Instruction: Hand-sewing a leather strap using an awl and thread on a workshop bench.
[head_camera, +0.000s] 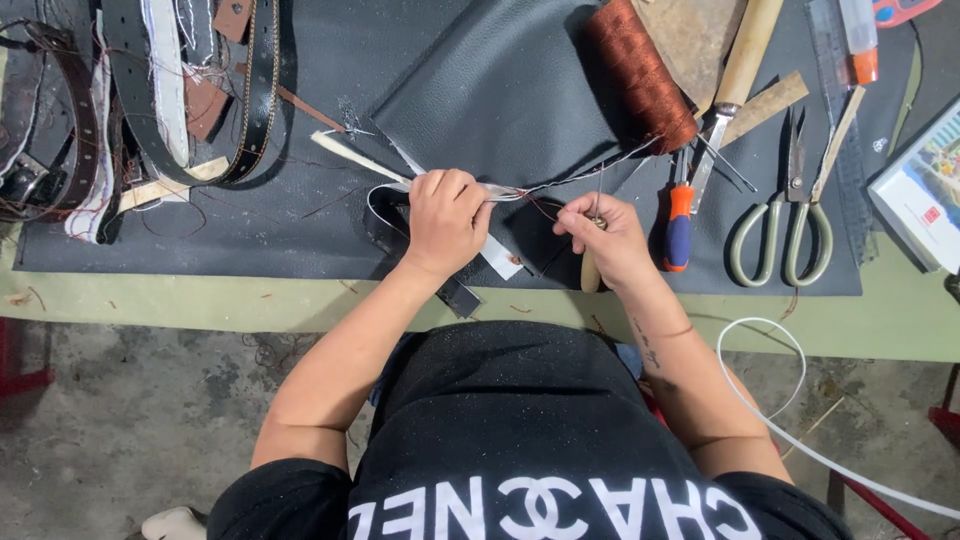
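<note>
The left hand (445, 222) is shut tight on a black strap (392, 203) w/ a white back, near the middle of the dark mat (300, 215). The right hand (608, 240), at 3 o'clock from it, pinches a wood-handled tool (590, 270) & brown thread (560, 180). A thread spool (640, 72) lies at 1 o'clock, scissors (790, 215) at 3 o'clock.

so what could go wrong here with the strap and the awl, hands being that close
1. The right hand grips a wooden-handled tool close to the left hand, which pinches the strap; a slip could jab the fingers.
2. Thread from the brown spool runs across the work and could snag or tangle.
3. The scissors and screwdriver lie just beside the right hand and could get knocked.
</note>
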